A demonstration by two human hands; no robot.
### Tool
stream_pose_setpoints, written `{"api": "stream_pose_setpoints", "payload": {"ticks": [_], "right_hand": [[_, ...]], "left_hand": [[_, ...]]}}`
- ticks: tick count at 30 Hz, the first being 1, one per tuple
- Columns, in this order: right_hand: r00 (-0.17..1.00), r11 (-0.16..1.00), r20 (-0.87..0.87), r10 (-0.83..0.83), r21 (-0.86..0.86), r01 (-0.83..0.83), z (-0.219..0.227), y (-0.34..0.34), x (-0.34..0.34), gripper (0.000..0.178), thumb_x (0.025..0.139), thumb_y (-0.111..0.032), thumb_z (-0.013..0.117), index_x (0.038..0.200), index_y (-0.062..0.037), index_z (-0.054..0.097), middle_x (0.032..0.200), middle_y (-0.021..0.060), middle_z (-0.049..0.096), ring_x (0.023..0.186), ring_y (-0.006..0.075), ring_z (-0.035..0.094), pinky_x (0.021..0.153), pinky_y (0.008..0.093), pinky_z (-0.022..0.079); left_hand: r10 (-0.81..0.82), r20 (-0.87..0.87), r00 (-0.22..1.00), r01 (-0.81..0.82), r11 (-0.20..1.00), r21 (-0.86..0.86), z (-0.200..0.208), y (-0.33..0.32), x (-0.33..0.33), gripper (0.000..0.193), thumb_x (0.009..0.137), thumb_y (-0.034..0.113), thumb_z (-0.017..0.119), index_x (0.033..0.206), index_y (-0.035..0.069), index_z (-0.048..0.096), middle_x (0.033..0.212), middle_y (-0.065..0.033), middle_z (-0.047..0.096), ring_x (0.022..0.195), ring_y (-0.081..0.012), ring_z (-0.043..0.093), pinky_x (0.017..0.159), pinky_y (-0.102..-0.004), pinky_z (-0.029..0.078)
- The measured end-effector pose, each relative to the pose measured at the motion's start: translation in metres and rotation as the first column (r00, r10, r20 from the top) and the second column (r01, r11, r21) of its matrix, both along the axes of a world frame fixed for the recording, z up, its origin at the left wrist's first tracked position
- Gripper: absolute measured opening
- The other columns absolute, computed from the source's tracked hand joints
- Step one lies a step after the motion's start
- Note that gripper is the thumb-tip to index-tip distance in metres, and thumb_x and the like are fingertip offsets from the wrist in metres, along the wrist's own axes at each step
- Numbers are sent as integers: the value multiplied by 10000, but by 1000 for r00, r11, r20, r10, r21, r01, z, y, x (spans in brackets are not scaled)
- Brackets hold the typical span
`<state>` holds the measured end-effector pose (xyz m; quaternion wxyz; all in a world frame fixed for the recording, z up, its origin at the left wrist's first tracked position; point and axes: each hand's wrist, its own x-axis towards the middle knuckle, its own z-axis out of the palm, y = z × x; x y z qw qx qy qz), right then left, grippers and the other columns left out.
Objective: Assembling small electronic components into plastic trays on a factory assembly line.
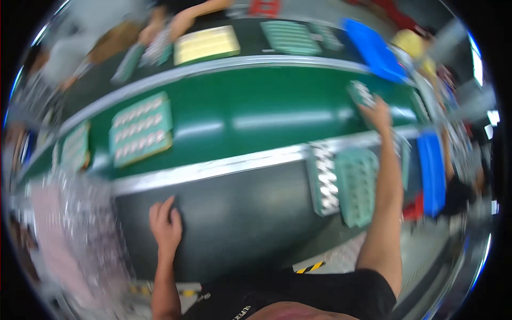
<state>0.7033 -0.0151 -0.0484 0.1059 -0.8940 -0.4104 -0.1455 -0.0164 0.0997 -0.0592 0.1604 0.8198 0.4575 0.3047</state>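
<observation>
My right hand (377, 114) is stretched far out over the green conveyor belt (256, 106). Its fingers are closed on the near end of a narrow-looking green tray (360, 95) with white pieces in it; motion blurs the grip. Below that arm, on the dark worktable (229, 218), stands a pale green tray (356, 186) with rows of hollows. Touching its left side is another tray holding shiny white pieces (326, 178). My left hand (166, 223) hovers over or rests on the table's left part, holding nothing, fingers loosely apart.
On the belt's left lie two filled green trays (141, 129) (76, 146). Clear bubble-like plastic wrap (80, 234) is heaped at the table's left. Blue bins (431, 173) (373, 49) stand at the right. A metal rail (224, 169) divides table from belt. Across it, another person's hands (165, 32) handle trays.
</observation>
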Motion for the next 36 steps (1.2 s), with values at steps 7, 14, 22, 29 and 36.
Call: {"api": "stream_pose_setpoints", "payload": {"ticks": [7,14,22,29,36], "right_hand": [[889,999,-457,-12,-36,-5,-41,-31,204,735,799,-387,805,1316,73,559,1119,184,696,970,259,673,865,377,531],[930,981,-365,-42,-191,-31,-39,10,140,450,807,-329,762,1060,32,669,928,171,706,852,279,673,810,406,510],[908,973,-356,222,16,-231,73,60,-32,391,816,-316,738,968,35,657,791,136,670,720,208,609,698,382,486],[661,876,-605,443,136,-463,144,80,-297,456,750,-302,764,1026,48,667,810,88,662,733,155,596,675,325,488],[742,819,-525,418,-137,-558,85,65,-476,568,695,-416,818,1004,35,666,952,226,689,852,396,674,765,464,526]], "left_hand": [[0,29,1000,0,1000,16,-1,12,9,302,825,23,675,1120,72,717,933,-98,620,879,-295,597,781,-406,475],[25,-9,1000,-25,1000,11,1,12,6,296,836,29,667,1123,80,718,936,-77,616,868,-278,582,792,-392,465],[1,67,998,-1,1000,7,-1,2,-4,308,855,45,645,1157,82,696,957,-81,616,878,-288,572,801,-400,463],[23,321,947,18,992,-125,0,0,8,293,894,44,628,1181,60,687,868,-74,629,766,-220,602,739,-345,495],[-2,664,748,328,871,-366,3,9,40,252,945,44,580,1178,4,668,821,-45,663,664,-84,605,615,-258,514]]}}
